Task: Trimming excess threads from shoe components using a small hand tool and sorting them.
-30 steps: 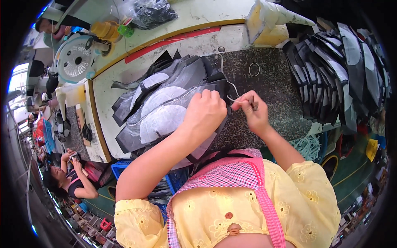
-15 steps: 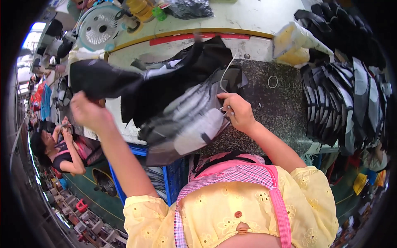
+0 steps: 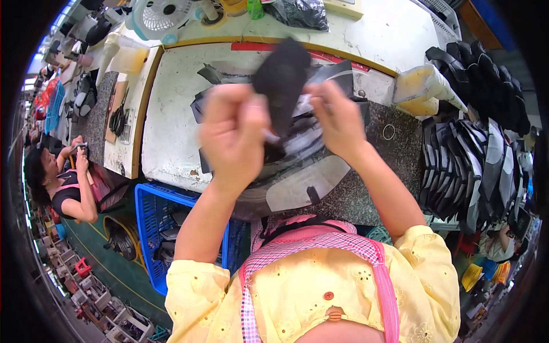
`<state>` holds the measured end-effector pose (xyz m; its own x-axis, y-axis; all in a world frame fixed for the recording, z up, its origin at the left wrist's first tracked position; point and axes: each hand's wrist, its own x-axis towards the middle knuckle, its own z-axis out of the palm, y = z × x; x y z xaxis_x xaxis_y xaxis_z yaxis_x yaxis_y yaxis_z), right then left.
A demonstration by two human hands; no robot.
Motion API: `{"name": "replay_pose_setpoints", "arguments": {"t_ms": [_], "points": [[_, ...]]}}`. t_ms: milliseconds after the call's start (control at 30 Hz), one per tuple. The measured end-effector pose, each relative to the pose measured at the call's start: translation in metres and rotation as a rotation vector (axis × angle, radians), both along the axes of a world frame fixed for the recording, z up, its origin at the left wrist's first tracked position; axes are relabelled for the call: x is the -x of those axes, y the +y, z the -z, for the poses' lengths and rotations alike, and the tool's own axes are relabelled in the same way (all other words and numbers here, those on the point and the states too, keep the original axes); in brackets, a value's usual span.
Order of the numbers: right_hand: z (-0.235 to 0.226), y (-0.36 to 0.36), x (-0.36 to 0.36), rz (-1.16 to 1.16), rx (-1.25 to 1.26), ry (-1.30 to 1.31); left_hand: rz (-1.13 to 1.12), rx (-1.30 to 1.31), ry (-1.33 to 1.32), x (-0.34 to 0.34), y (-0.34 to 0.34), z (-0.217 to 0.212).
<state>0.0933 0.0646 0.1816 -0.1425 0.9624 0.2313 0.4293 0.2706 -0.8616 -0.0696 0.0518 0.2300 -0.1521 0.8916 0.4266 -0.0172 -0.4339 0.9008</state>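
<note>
My left hand (image 3: 234, 131), smeared by motion, is closed with a black fabric piece (image 3: 281, 77) at its fingers, above the table. Facing it, my right hand (image 3: 337, 117) is closed in a pinch near the piece's right edge. A thin white cord (image 3: 349, 72) arcs out from the right fingertips. Under both hands lies a pile of dark grey and black cut pieces, with a light grey panel (image 3: 309, 186) toward me. The black piece and the hands hide the middle of the pile.
Stacked black-and-grey pieces (image 3: 457, 166) stand at the right, with black ones (image 3: 486, 80) behind. A cord ring (image 3: 389, 132) lies on the speckled mat. A yellowed container (image 3: 416, 91), fan (image 3: 166, 17), scissors (image 3: 119, 120) and blue crate (image 3: 150, 240) surround me. Another person (image 3: 74, 188) works at left.
My left hand has swung right, bringing the black piece from the far left to the middle. My right hand has risen slightly away from me, beside it. The view has shifted a little.
</note>
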Motion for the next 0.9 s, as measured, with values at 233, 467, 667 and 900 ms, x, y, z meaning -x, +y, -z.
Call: {"name": "replay_pose_setpoints", "arguments": {"t_ms": [233,467,667,900], "points": [[0.059,-0.012,-0.001,-0.104,-0.072,-0.119,-0.403,0.031,-0.188,0.107,0.022,0.017],[0.074,-0.009,-0.019,-0.059,0.078,-0.164,-0.886,-0.171,-0.131,0.167,0.009,-0.071],[0.069,-0.003,-0.018,-0.008,0.054,-0.146,-1.529,-0.573,0.264,0.314,-0.006,-0.119],[0.065,0.003,-0.027,0.071,0.258,0.351,-1.465,-0.497,1.285,0.314,0.002,-0.065]]}}
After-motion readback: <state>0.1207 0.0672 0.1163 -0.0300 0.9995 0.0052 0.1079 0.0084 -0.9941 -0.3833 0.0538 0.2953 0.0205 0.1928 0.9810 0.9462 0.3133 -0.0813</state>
